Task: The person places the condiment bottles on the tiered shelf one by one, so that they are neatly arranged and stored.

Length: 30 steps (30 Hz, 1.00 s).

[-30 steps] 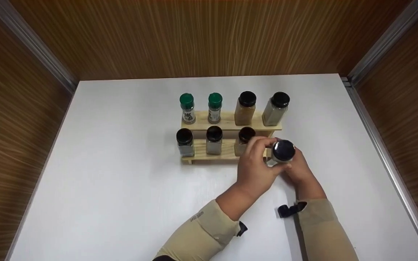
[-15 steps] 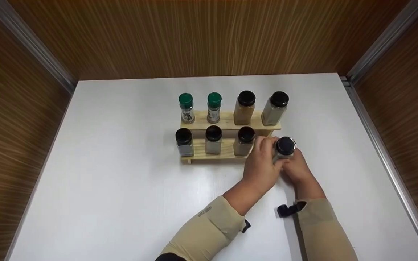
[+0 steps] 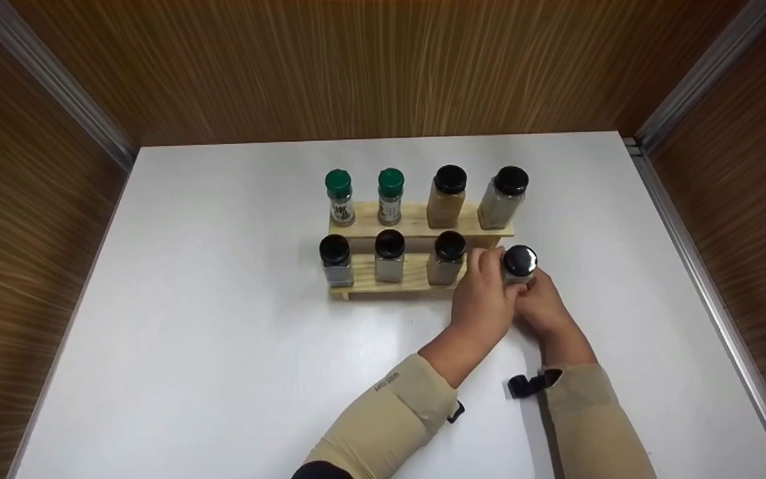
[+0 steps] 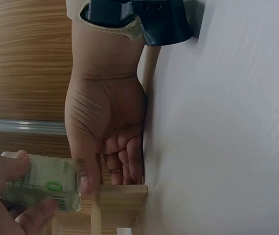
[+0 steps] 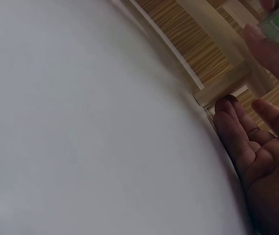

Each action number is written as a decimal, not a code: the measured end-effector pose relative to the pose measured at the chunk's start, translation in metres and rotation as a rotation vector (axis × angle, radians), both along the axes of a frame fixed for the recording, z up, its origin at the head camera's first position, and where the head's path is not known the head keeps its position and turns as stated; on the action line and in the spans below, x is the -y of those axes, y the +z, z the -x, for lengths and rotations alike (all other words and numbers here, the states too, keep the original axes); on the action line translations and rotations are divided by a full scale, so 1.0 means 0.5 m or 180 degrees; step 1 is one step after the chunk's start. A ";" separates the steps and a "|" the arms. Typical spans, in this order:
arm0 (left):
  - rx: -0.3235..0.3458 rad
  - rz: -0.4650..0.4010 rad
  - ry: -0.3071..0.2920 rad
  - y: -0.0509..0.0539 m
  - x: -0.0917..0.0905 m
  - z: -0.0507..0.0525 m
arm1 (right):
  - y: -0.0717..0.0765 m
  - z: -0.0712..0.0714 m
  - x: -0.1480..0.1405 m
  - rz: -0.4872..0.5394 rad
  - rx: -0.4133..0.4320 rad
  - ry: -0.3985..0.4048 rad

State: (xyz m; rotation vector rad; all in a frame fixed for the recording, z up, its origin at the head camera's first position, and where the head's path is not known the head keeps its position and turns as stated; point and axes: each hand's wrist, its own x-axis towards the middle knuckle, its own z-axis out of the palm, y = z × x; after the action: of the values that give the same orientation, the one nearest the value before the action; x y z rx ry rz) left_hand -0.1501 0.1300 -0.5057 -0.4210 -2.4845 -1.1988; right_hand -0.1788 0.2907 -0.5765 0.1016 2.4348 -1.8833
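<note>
My left hand [image 3: 483, 299] grips a square clear spice jar [image 4: 44, 183] with a black lid, upright over the right end of the rack's lower shelf. Pale green contents show through its side in the left wrist view. My right hand [image 3: 542, 303] is low at that end of the wooden spice rack [image 3: 396, 287]. Its thumb [image 4: 84, 178] lies above the shelf board, close to the jar's base, and its fingers [image 5: 235, 129] bend below against the rack's leg [image 5: 223, 83]. Whether the jar's base touches the shelf cannot be made out.
On the lower shelf stand three black-lidded jars [image 3: 389, 256]. The upper shelf carries two small green-capped shakers [image 3: 340, 196] and two taller black-lidded jars [image 3: 446, 196]. Wood-grain panels [image 3: 383, 73] enclose the white table [image 3: 210, 319].
My left hand has shifted slightly right and away from me, carrying its jar toward the lower shelf's right end. More of the neighbouring jar is uncovered. My right hand has hardly moved.
</note>
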 end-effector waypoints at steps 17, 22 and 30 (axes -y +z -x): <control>0.0122 0.0375 0.0210 -0.001 0.004 -0.013 | 0.002 0.002 0.012 0.0240 -0.0126 -0.0076; 0.0338 0.0411 0.0032 0.003 0.008 -0.029 | 0.004 0.005 0.021 0.0453 -0.0086 -0.0111; 0.0434 0.0431 -0.0160 0.009 0.024 -0.056 | -0.005 0.004 0.030 0.0438 -0.0180 -0.0249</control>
State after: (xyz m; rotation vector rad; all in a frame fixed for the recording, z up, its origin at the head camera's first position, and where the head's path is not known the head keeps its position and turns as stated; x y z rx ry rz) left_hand -0.1221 0.1181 -0.5013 -0.4536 -2.6974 -1.1164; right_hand -0.1808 0.2758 -0.5789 0.1406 2.3602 -2.1084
